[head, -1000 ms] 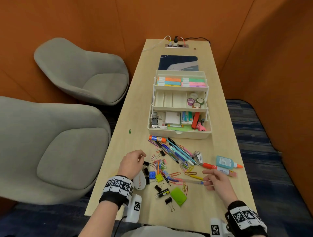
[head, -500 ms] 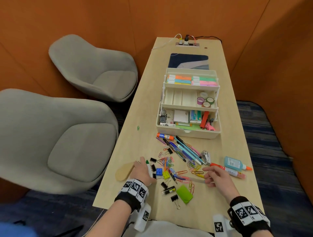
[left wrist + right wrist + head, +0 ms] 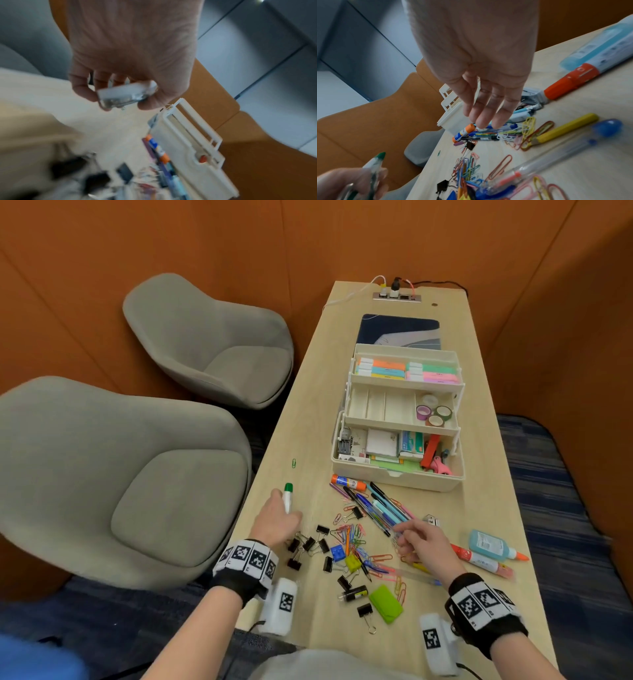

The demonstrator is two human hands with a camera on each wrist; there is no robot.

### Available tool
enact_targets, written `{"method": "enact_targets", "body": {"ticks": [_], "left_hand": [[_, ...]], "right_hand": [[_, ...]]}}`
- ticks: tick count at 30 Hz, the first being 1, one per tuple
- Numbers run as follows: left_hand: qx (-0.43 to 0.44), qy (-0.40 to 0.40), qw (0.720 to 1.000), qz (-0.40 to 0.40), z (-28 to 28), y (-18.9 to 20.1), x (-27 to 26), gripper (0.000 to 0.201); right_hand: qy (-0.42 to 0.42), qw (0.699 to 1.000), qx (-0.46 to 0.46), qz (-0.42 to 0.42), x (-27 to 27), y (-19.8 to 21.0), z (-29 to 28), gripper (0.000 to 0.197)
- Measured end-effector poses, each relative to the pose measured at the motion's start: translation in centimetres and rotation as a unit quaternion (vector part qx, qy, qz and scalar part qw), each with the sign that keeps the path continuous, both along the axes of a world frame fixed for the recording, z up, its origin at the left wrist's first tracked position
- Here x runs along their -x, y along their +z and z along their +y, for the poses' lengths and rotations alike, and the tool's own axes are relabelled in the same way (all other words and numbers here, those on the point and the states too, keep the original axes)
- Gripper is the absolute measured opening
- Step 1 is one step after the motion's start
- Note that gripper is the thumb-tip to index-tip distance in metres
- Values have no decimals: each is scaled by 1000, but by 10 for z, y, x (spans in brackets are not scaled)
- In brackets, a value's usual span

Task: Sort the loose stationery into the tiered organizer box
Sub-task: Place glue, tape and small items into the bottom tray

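Your left hand: fingers curled round a white correction-tape dispenser with a green cap, lifted off the table, forearm angled in from lower left | Your right hand: holds nothing, fingers extended and loosely together, pointing down, wrist raised

Item gripped in left hand: white-and-clear body, smeared by motion in left wrist view; kind not readable. Green-capped end alone clear of fingers in head view, rest covered by hand.
Near-left clutter in left wrist view: dark blurred shapes, not identifiable.
Organizer box: side wall only in left wrist view, contents hidden.
Blue glue bottle: cut off by right edge in right wrist view.
Label print on glue stick: too small to read.
Right hand: fingertip contact with pens undeterminable.
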State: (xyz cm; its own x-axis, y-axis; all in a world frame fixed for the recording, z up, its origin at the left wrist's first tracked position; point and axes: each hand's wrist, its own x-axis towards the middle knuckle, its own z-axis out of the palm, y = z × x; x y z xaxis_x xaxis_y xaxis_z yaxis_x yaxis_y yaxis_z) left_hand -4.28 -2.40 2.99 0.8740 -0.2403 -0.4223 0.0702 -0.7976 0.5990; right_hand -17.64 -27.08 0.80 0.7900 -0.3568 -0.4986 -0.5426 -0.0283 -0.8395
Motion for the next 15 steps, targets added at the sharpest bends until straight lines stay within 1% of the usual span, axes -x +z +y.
{"method": "enact_targets", "body": {"ticks": [2, 3, 5, 6, 7, 8, 11, 13, 15], "left_hand": [[-77, -37, 996, -30, 14, -2, -1, 29], [-117, -69, 990, -30, 21, -4, 1, 34], [-190, -118, 975, -6, 30, -16, 7, 54], [-221, -129, 967, 5, 33, -21, 11, 64], [-242, -133, 961, 10, 36, -28, 14, 69], [-250, -133, 959, 11, 37, -33, 16, 70], [-243, -134, 960, 28, 35, -42, 14, 64], [-246, -131, 959, 51, 32, -41, 9, 58], [-234, -123, 964, 42, 23, -32, -1, 51]], "right_hand": [[4, 1000, -14, -6, -4, -2, 3, 28], [6, 1000, -14, -8, -5, -3, 4, 28], [7, 1000, -11, -9, -4, -5, 5, 29], [8, 1000, -10, -8, -3, -6, 5, 29], [9, 1000, -9, -5, -2, -7, 4, 29], [10, 1000, -11, 0, -1, -9, 3, 29], [10, 1000, -14, 10, 1, -12, 0, 28], [9, 1000, -18, 15, 3, -10, -2, 27], [0, 1000, -27, 14, 3, -5, -3, 26]]}}
